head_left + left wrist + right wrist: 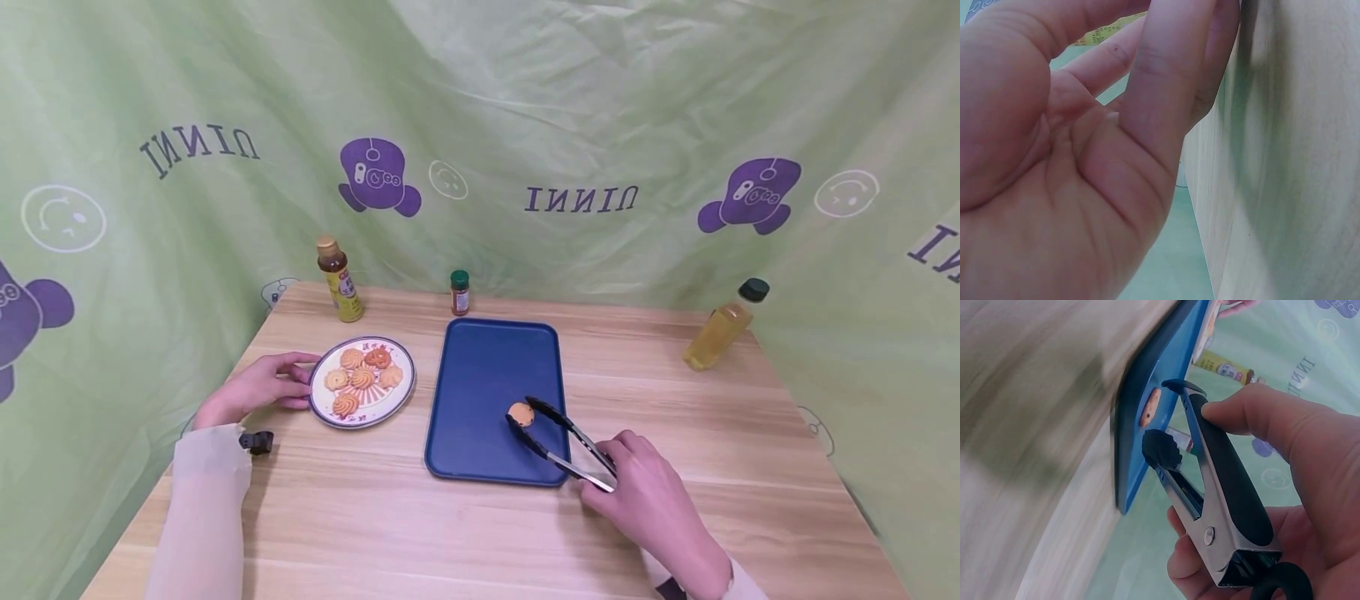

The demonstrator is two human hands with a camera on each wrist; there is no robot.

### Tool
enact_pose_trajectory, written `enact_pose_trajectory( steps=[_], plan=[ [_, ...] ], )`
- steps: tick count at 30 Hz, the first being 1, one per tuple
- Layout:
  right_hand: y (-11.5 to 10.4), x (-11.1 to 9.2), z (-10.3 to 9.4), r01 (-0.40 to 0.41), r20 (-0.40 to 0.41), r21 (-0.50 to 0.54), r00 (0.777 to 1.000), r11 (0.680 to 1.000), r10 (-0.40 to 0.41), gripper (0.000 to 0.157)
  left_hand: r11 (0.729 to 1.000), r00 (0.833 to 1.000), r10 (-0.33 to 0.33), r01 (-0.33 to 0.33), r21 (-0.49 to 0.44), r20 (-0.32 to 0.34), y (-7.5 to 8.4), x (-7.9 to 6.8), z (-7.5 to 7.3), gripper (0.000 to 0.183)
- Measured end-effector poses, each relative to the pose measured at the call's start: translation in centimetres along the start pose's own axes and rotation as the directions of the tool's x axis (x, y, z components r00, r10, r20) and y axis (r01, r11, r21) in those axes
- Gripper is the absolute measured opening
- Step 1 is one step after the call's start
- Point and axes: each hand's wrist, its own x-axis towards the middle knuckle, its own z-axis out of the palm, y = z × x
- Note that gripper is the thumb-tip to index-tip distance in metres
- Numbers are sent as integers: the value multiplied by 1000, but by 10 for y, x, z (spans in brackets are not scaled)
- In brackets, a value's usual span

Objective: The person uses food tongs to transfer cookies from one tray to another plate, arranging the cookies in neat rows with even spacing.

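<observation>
My left hand grips the left rim of a round white plate with a dark edge; several swirled cookies lie on it. In the left wrist view that hand fills much of the frame and the plate is mostly hidden. My right hand holds black-and-silver tongs, thumb along one arm. The tongs' black tips are spread on either side of a small round cookie with dark specks. This cookie rests on a blue rectangular tray, toward its near right part.
Behind the plate stands a yellow-labelled bottle. A small green-capped jar is just past the tray's far edge. At the far right of the wooden table is a bottle of yellow liquid. Green printed cloth hangs around the table.
</observation>
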Motion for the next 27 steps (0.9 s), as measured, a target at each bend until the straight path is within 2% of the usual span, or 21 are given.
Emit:
enact_pose_trajectory(
  steps=[16,24,27],
  plan=[
    [2,2,2,21,2,-2,1000,1000,-21,36,1000,1000,-5,6,28,-8,-1,-1,-1,70],
    [0,12,3,34,2,25,999,999,-34,36,999,1000,-2,2,34,-6,2,-1,-1,71],
    [-3,16,5,30,27,36,999,999,-31,39,1000,1000,-6,6,26,-1,2,0,0,72]
  ],
)
